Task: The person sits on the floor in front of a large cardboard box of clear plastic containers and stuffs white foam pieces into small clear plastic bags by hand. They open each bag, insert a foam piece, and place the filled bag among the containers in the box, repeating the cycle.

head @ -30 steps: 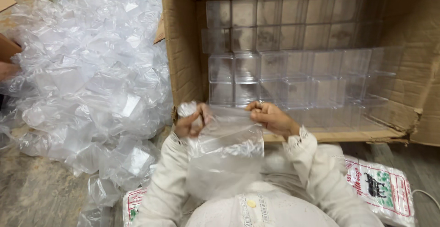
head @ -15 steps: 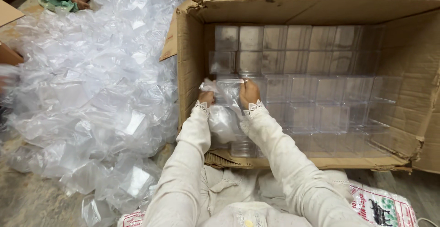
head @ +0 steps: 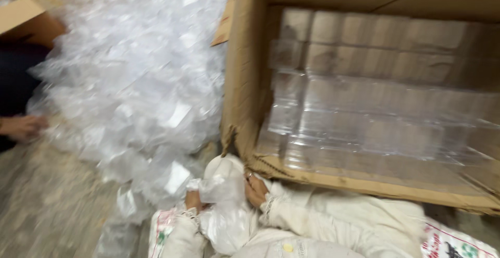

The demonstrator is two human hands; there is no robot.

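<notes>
**Head view: both hands gathered on a clear plastic bag below the carton**

Head view, blurred by motion. We see our left hand [head: 194, 200] and right hand [head: 256, 190] close together low in the frame, each with fingers closed on a clear plastic bag [head: 224, 213] that bulges between them and hangs toward our lap. Just above the right fingers lies the torn front edge of a large cardboard carton [head: 245, 81], tipped open toward us; beyond that edge, rows of clear plastic boxes [head: 375, 107] line its inside. Up and to the left of the left fingers spreads a big heap of loose clear bags [head: 130, 81] on the floor. Far left of both hands, another person's hand [head: 21, 127] rests at the heap's edge. Under our wrists lies a white printed sack [head: 448, 242].
</notes>
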